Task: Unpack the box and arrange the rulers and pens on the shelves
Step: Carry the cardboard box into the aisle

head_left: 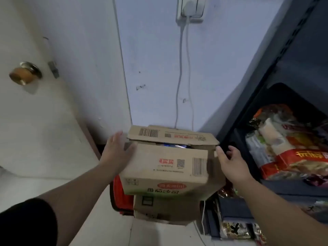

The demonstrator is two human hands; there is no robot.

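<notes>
A brown cardboard box with barcodes and red print sits in front of me, on top of another carton. Its top flaps are nearly closed, and something blue shows through the gap between them. My left hand lies against the box's left side with straight fingers. My right hand is at the box's right side, fingers extended, touching its right edge. No rulers or pens are visible.
A dark blue shelf unit stands at the right, filled with packaged snacks. A white door with a brass knob is at the left. White cables hang down the wall from a socket. A red object sits beside the lower carton.
</notes>
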